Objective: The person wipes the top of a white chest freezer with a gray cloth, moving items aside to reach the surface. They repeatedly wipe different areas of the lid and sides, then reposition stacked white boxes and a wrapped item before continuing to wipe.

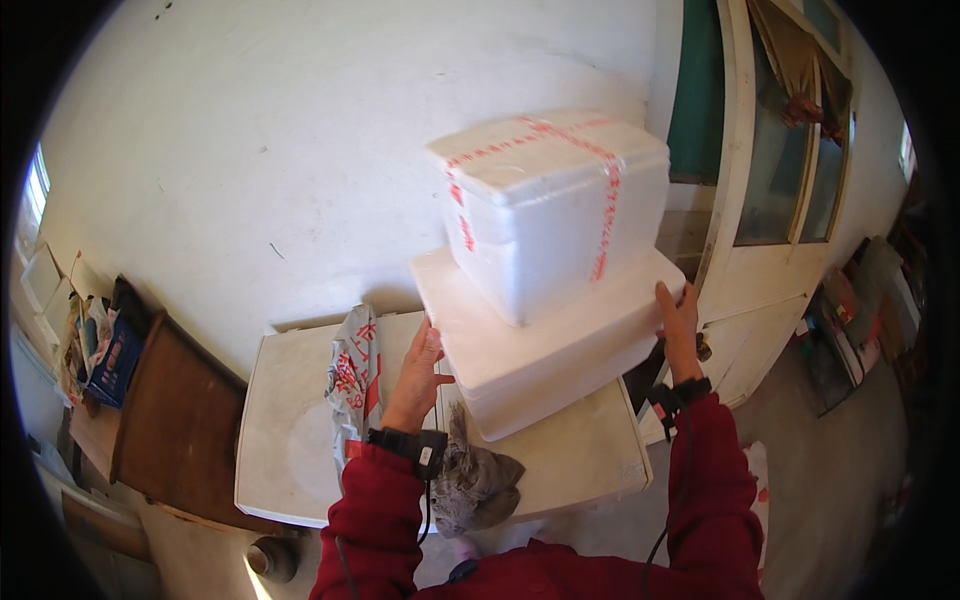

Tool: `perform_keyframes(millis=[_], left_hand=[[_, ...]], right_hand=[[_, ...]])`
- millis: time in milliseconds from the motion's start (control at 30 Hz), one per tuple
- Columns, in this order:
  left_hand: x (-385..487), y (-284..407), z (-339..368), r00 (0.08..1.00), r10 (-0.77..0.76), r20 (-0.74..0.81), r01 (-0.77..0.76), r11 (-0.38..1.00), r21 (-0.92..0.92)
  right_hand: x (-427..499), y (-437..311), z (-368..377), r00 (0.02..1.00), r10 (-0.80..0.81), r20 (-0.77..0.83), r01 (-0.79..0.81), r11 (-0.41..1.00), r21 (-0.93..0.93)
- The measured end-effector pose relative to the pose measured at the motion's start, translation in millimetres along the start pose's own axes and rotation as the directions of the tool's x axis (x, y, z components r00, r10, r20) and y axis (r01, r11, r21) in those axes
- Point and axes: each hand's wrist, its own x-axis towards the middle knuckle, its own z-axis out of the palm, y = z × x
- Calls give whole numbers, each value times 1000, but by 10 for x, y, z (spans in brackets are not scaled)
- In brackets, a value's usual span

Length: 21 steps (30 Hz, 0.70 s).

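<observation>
Both hands hold the lower white foam box (540, 375) from opposite sides. My left hand (415, 375) presses its left edge, thumb up along the side. My right hand (679, 326) grips the right end, with the thumb near the lid's edge. On that box's lid stands a taller white foam box (555, 217), strapped with crossing red-printed tape. The stack is over the back right of a white cabinet-like top (292, 420); whether its base touches the surface is hidden. Below my left hand lies a knotted grey-brown cloth bundle (480, 487).
A crumpled grey plastic bag (352, 382) with red writing lies left of my left hand. Behind is a white wall (300, 150). A glazed door (765, 217) stands to the right. At left are a brown wooden panel (180, 420) and a blue basket (116, 364). A dark pot (274, 559) sits on the floor.
</observation>
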Motion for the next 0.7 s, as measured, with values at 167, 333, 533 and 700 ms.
perform_keyframes(millis=[167, 333, 533, 700], left_hand=[[581, -227, -133, 999, -41, -23, 41, 999, 7], [1076, -265, -395, 982, -27, -185, 45, 995, 91], [856, -249, -530, 921, 27, -389, -7, 999, 53], [165, -240, -429, 949, 34, -313, 14, 988, 151]], right_hand=[[29, 568, 45, 995, -15, -94, 19, 999, 41], [31, 761, 360, 983, -67, -168, 64, 998, -25], [-67, 691, 477, 978, -116, -176, 108, 993, -50], [-169, 667, 288, 998, -52, -48, 51, 999, -11]])
